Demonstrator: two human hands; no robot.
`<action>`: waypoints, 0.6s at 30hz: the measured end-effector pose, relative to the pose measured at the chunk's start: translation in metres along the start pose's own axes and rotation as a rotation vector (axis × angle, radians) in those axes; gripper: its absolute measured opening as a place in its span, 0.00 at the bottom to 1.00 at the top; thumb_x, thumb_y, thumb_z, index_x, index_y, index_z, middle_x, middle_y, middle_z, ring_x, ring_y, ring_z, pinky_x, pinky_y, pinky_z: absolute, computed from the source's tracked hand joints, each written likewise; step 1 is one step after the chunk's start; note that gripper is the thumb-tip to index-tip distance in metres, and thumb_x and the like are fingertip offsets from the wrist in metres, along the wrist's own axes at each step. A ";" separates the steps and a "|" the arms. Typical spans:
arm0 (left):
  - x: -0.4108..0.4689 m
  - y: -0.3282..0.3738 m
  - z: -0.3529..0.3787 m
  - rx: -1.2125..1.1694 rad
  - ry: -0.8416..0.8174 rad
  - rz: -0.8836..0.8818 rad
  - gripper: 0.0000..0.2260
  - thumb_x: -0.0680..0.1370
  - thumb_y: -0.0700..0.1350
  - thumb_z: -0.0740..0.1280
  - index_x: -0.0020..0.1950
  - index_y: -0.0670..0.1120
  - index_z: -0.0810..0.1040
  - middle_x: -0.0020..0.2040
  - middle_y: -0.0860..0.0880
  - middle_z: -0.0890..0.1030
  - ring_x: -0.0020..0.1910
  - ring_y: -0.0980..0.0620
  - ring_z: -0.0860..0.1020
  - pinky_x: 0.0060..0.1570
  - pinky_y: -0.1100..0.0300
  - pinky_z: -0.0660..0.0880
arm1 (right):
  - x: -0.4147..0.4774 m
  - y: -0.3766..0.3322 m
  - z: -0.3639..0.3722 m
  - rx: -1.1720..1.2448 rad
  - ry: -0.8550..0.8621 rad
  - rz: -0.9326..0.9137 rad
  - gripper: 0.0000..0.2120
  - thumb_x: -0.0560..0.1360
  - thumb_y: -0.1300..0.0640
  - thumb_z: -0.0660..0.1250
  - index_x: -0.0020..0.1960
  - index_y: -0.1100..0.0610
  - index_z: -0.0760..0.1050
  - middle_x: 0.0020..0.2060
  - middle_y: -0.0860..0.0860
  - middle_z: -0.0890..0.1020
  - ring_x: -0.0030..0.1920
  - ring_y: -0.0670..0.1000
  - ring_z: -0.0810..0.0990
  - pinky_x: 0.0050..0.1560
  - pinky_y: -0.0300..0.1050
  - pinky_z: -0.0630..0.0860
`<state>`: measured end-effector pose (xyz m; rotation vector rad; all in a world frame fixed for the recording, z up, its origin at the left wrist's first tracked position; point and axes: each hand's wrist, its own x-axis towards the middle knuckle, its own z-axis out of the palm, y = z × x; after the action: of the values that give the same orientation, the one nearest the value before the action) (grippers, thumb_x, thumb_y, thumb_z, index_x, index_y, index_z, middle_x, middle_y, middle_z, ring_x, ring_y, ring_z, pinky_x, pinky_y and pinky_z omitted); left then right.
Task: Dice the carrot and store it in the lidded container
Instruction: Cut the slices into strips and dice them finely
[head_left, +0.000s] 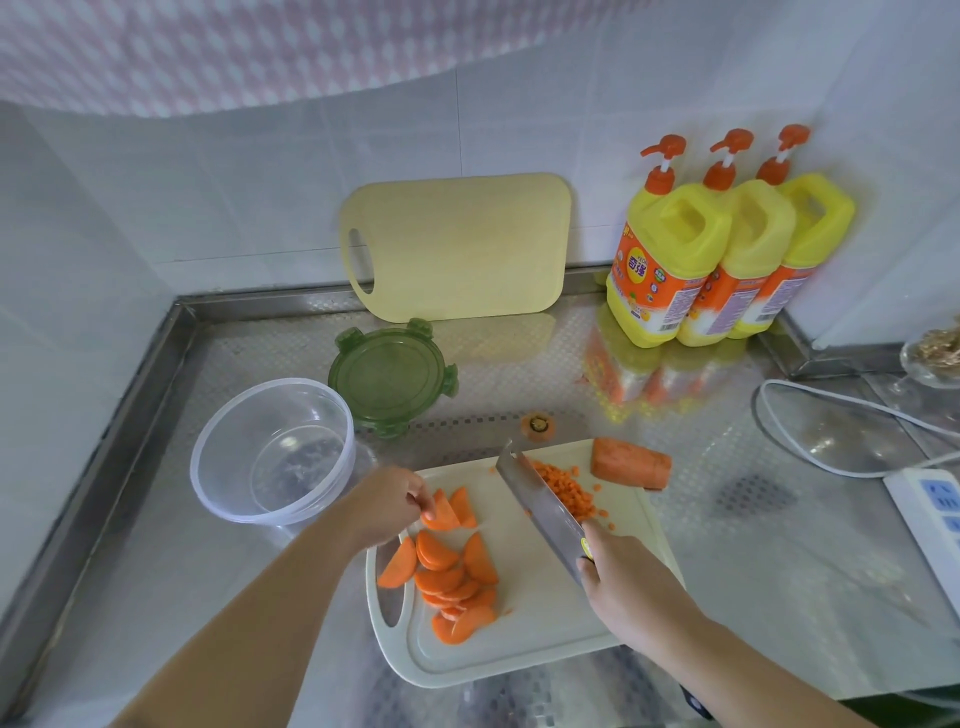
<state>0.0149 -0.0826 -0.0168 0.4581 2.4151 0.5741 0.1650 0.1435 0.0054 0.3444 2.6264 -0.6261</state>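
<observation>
On the white cutting board (524, 639), the left hand (387, 501) pinches a few carrot slices (441, 514) above a loose heap of more slices (447, 582), while the right hand (631, 587) grips a cleaver (540, 501) whose blade rests beside a pile of diced carrot (569, 491). An uncut carrot chunk (630, 463) lies at the board's far corner. On the steel surface (727, 545), a clear container (272, 449) stands open to the left, its green lid (393, 376) just behind.

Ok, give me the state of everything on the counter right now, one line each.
clear container: open, empty
green lid: off, flat on counter
carrot slices: uncut, on board
diced carrot: piled beside blade
carrot chunk: whole
knife: in right hand
left hand: holding slices
</observation>
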 end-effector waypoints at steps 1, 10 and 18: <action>0.000 -0.001 0.002 0.040 0.004 0.010 0.16 0.73 0.31 0.59 0.42 0.49 0.82 0.42 0.55 0.78 0.46 0.53 0.77 0.46 0.63 0.72 | 0.000 0.000 0.000 0.000 -0.001 0.002 0.04 0.81 0.54 0.54 0.48 0.50 0.59 0.35 0.44 0.67 0.32 0.41 0.67 0.28 0.35 0.59; 0.003 0.006 0.018 0.091 0.128 -0.040 0.17 0.74 0.46 0.66 0.63 0.50 0.74 0.53 0.52 0.75 0.53 0.52 0.76 0.52 0.58 0.74 | -0.002 -0.003 0.000 -0.034 -0.004 0.001 0.04 0.82 0.54 0.53 0.49 0.51 0.58 0.33 0.45 0.65 0.30 0.41 0.65 0.26 0.37 0.58; 0.009 0.014 0.030 0.257 0.117 0.016 0.24 0.72 0.52 0.71 0.67 0.51 0.71 0.59 0.50 0.71 0.58 0.50 0.73 0.56 0.55 0.73 | -0.003 -0.005 -0.001 -0.031 -0.014 0.001 0.04 0.82 0.54 0.52 0.48 0.51 0.58 0.34 0.44 0.65 0.31 0.41 0.65 0.27 0.37 0.59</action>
<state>0.0292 -0.0577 -0.0359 0.5651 2.6125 0.3046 0.1654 0.1392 0.0095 0.3303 2.6196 -0.5853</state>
